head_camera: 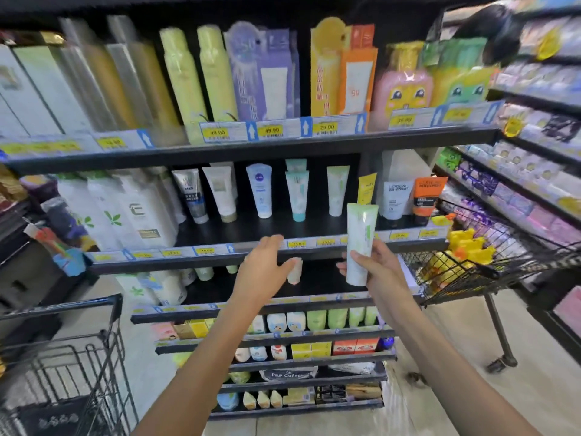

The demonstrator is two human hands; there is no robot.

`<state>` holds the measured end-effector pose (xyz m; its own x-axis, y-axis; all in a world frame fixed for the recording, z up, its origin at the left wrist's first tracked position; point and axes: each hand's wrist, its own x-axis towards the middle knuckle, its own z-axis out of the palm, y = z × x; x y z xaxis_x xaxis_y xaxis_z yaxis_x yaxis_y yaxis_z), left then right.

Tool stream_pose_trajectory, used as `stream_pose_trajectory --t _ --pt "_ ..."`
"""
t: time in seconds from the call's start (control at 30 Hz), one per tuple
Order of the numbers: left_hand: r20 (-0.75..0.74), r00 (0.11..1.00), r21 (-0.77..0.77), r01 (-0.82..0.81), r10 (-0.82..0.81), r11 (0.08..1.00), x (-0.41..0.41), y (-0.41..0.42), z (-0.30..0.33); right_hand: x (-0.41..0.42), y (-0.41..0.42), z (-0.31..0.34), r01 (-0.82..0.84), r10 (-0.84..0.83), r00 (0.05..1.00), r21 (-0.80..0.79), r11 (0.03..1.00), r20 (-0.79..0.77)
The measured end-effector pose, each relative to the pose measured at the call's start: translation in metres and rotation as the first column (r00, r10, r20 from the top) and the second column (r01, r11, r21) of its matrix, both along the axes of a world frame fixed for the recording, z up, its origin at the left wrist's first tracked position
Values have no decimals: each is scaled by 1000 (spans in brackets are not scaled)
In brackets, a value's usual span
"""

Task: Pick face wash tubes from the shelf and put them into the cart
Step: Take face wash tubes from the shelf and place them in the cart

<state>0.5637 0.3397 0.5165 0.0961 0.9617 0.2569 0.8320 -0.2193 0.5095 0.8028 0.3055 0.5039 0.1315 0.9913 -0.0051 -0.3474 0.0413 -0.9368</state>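
Our right hand [374,262] is wrapped around a white and green face wash tube [361,243], fingers curled round the lower half, holding it upright in front of the middle shelf [267,250]. Our left hand [267,262] is spread and relaxed, holding nothing, hovering just off that shelf's front edge.

So the tube is off the shelf and in the air, not in any cart yet. There's a black cart [63,357] close by at our lower left, and another wire basket [471,269] off to the right with yellow toy ducks [468,247] in it. Can't say for sure which one is ours, but the left one sits nearest to us.

To do this bit well, we'd guess: keep the grip firm round the body of the tube, swing it clear of the shelf lip so it doesn't knock the price tags, then lower it well inside the cart before letting go, not dropping it from up high.

Further back, more tubes [297,191] stand cap-down in a row on the shelf, so the free left hand looks well placed to grab the next one.
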Motion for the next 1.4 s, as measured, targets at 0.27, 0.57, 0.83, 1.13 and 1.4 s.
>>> stream_pose_trajectory --t 0.27,0.57,0.83,1.13,1.4 --pt "-263 957 14 131 -123 991 -3 58 11 -22 35 39 70 -88 973 89 994 215" --pt "-495 832 -115 224 -251 968 -20 94 -8 -36 97 56 280 -333 747 181 943 576" --pt "-471 859 -78 185 -200 980 -22 98 -12 -27 138 33 333 -241 495 74 940 835" --pt "-449 875 -45 179 -180 983 -21 99 -14 -22 142 20 409 -217 327 69 910 920" --pt "-451 877 2 185 -165 983 -21 99 -19 -25 143 9 395 -188 302 57 917 934"
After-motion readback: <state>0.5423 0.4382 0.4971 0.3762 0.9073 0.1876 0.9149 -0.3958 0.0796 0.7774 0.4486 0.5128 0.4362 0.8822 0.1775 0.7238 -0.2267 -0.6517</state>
